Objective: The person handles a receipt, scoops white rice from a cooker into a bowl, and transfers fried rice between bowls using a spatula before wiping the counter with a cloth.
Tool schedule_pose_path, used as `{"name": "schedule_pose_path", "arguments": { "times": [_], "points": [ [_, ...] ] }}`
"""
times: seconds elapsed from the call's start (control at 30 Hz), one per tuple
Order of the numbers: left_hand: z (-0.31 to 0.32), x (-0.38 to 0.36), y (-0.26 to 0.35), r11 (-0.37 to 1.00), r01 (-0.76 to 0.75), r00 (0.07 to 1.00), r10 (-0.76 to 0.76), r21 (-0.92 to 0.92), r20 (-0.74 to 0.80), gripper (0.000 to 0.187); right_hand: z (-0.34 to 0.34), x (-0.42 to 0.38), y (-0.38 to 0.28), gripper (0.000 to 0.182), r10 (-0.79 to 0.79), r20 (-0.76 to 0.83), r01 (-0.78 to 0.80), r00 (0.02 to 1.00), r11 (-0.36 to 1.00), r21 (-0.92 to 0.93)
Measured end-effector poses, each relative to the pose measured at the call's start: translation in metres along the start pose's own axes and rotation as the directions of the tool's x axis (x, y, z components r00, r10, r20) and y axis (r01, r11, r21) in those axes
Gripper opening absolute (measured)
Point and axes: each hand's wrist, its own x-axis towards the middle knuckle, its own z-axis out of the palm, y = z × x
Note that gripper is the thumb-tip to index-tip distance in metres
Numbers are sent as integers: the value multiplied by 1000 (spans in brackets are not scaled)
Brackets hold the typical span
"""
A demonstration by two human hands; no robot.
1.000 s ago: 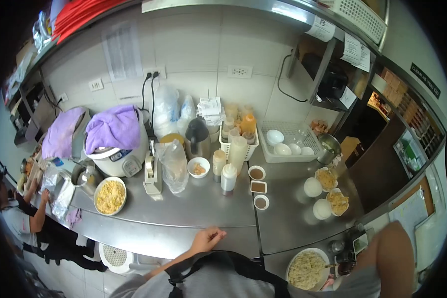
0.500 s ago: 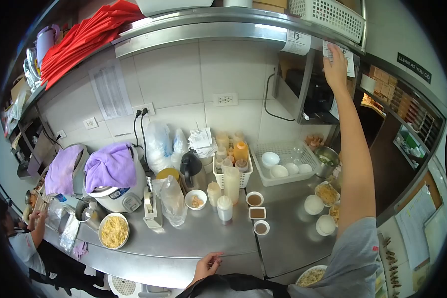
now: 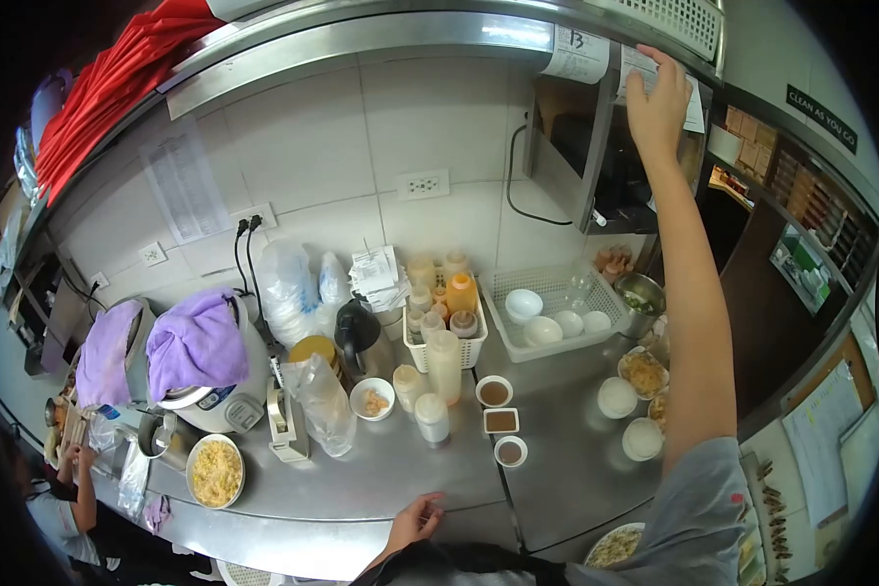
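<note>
A person's right hand (image 3: pixel 657 103) is reaching up to a paper slip (image 3: pixel 645 73) hanging from the shelf (image 3: pixel 381 39) edge at about one o'clock, fingers spread flat on the sheet (whether they are pinching it cannot be told). The slip is hanging long side vertical, just beside another ticket (image 3: pixel 576 54). The left hand (image 3: pixel 415 518) is resting loosely open, holding nothing, at the counter (image 3: pixel 381 479) edge at six o'clock, well apart.
</note>
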Motion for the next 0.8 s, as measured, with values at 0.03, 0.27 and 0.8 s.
{"name": "schedule_pose_path", "arguments": {
  "times": [0.03, 0.27, 0.8],
  "points": [
    [1, 1, 2, 1000, 4, 1000, -4, 1, 10, 32, -4, 3, -12, 32, -69, 12, 68, 998, 996, 62],
    [3, 4, -5, 995, -22, 999, 19, 101, 28, 33, -8, 10, -35, 36, -185, 256, 179, 949, 983, 47],
    [-5, -12, -18, 992, 113, 993, -112, 50, -25, 19, -229, -399, -174, 42, 574, 813, -890, 95, 414, -188]
  ]
}}
